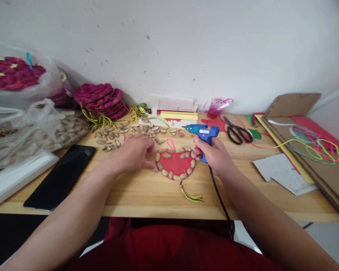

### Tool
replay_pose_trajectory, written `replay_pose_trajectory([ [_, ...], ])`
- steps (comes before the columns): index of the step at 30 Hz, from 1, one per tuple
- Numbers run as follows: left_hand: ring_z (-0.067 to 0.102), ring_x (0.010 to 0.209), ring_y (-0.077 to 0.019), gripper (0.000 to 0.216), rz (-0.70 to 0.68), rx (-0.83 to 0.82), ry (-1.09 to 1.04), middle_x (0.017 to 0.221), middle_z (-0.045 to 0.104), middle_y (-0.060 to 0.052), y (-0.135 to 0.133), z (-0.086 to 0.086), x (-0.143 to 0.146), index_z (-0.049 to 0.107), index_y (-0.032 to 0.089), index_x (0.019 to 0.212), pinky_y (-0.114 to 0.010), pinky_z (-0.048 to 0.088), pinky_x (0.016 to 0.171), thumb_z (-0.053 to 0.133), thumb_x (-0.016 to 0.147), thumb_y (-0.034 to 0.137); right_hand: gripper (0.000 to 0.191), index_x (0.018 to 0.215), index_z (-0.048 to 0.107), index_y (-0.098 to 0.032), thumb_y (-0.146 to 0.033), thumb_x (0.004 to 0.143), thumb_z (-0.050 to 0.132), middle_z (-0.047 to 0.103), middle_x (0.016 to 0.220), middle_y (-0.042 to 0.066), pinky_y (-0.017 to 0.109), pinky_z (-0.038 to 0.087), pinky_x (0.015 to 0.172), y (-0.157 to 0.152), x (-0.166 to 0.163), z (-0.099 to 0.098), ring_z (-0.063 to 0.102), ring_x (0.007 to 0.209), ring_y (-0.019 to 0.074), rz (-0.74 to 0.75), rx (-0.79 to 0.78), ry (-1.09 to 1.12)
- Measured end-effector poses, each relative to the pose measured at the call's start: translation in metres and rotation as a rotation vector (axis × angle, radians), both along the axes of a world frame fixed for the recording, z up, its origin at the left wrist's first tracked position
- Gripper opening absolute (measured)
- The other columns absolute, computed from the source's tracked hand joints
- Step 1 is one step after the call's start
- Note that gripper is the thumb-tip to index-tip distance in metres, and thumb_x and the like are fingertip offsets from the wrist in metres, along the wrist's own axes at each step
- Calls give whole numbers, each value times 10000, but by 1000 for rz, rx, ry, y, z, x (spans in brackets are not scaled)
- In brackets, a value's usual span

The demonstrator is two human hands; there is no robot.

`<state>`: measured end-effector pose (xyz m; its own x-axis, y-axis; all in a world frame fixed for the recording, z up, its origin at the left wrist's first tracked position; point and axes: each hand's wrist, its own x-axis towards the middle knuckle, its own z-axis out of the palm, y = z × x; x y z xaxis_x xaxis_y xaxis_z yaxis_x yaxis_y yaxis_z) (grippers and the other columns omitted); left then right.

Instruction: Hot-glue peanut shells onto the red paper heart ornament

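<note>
My right hand (pixel 213 152) is wrapped round the handle of a blue hot glue gun (pixel 205 131), its nozzle pointing left above the table. My left hand (pixel 135 152) is at the left edge of a red rounded piece (pixel 172 163), thumb and fingers apart, with nothing visible between them. What look like peanut shells (pixel 183 175) line the rim of the red piece, and a few lie inside its upper edge. A pink loop (pixel 171 144) sticks out at its top, and a yellow-green tassel (pixel 191 195) hangs from its bottom. More loose shells (pixel 113 137) lie beyond my left hand.
On the left are a black phone (pixel 60 177), a plastic bag of shells (pixel 64 126) and stacked magenta pieces (pixel 100 99). Black-handled scissors (pixel 237 131), a stained cup (pixel 216 108), paper scraps (pixel 285 173) and cardboard with coloured cord (pixel 318 148) lie right. The glue gun's cord (pixel 219 195) crosses the front edge.
</note>
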<state>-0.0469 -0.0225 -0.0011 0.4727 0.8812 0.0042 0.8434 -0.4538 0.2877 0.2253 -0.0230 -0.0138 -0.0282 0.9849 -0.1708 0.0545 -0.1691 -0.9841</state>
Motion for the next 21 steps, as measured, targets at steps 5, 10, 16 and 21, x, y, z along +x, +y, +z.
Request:
replay_pose_trajectory([
  [5, 605, 853, -243, 405, 25, -13, -12, 850, 684, -29, 1, -1, 3, 624, 203, 803, -323, 366, 768, 893, 691, 484, 430, 771, 607, -194, -534, 719, 864, 592, 573, -57, 209, 526, 497, 1, -2, -1, 636, 523, 113, -16, -47, 107],
  [10, 633, 856, -219, 277, 14, 25, -82, 861, 713, -18, -1, -3, 4, 657, 203, 815, -316, 399, 776, 848, 768, 397, 421, 808, 652, -186, -506, 699, 902, 602, 577, -46, 219, 546, 544, 0, -2, -2, 627, 546, 116, -8, -1, 195],
  [16, 649, 814, -184, 272, 75, 140, -251, 794, 734, -23, 8, 6, -10, 704, 199, 772, -308, 446, 816, 679, 938, 413, 440, 774, 660, -190, -514, 653, 931, 584, 564, -33, 213, 469, 444, 1, -5, 4, 593, 501, 126, -105, 67, 234],
  [21, 682, 914, -227, 237, 564, 406, -294, 969, 773, -75, 20, 16, -54, 770, 202, 962, -336, 495, 857, 544, 963, 273, 348, 753, 658, -201, -421, 698, 921, 562, 563, -19, 248, 441, 439, -3, -7, 12, 568, 500, 142, -142, 83, 248],
])
